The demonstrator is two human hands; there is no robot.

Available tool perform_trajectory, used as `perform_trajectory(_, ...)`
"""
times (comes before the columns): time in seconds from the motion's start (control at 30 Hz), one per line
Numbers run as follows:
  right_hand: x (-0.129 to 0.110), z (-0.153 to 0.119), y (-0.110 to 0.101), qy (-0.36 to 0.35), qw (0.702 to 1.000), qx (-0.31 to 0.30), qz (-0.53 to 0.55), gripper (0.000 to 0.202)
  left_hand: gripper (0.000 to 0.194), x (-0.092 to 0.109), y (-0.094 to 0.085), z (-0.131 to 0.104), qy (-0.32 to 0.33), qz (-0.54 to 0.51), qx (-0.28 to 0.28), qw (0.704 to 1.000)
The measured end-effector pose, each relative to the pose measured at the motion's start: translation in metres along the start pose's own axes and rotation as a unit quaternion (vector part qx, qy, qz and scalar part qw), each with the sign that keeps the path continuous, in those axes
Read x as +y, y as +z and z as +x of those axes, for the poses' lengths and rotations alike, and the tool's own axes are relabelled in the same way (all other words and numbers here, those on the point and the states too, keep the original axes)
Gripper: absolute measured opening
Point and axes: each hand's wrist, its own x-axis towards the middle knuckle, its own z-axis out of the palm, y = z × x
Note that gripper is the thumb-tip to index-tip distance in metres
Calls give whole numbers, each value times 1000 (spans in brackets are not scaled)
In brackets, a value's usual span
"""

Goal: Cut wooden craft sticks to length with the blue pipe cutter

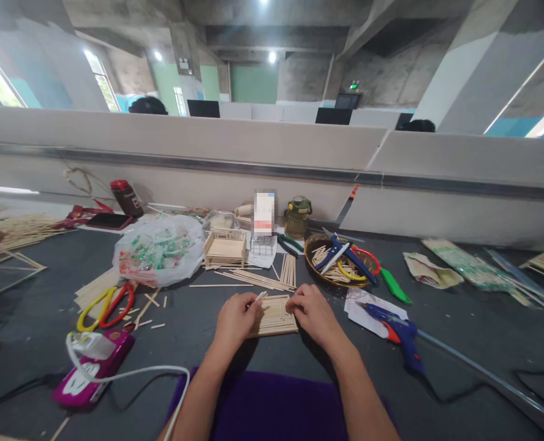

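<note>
One stick bit [261, 296] pinched in left hand [238, 316]; right hand [315, 312] at the stick panel [272, 317], near centre (I can't tell its grip); panel looks mostly filled, loose sticks [288, 271] left far side.

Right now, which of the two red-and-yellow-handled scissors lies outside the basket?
The scissors on the dark tabletop, left of the left hand; the other pair sits in the basket.

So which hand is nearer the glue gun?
Right. The right hand is left of the glue gun, by the right end of the stick panel; the left hand is farther, by its left end.
</note>
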Motion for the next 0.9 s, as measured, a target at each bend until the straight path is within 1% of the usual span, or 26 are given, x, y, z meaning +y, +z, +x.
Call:
perform_trajectory(0.1, -2, 1, 4, -8, 1000, -15, -2, 22, 27, 4, -1, -1, -10, 34, -4, 999)
perform_trajectory(0.2, -5, 1, 7, -15, 1000, -23, -2, 22, 25, 5, -1, -1, -17, 42, -11, 999)
perform_trajectory(0.33, -6, 1, 8, -32, 999, -24, 16, 21, 24, 4, 1, -1, -4, 41, -22, 999)
perform_trajectory(0.47, -3, 1, 7, -25, 999, -12, 30, 24, 27, 2, 2, 0, 16, 32, 0, 999)
perform_trajectory(0.6, -2, 0, 8, -20, 1000, -12, 21, 25, 28, 2, 0, -1, 14, 32, 9, 999)
perform_trajectory(0.77, -12, 0, 16, -47, 999, -13, 7, 25, 28, 1, 0, 0, 15, 20, 12, 1000)
perform_trajectory(0.9, -21, 2, 21, -76, 997, -18, 4, 26, 30, -6, 1, 2, 6, -15, 22, 1000)
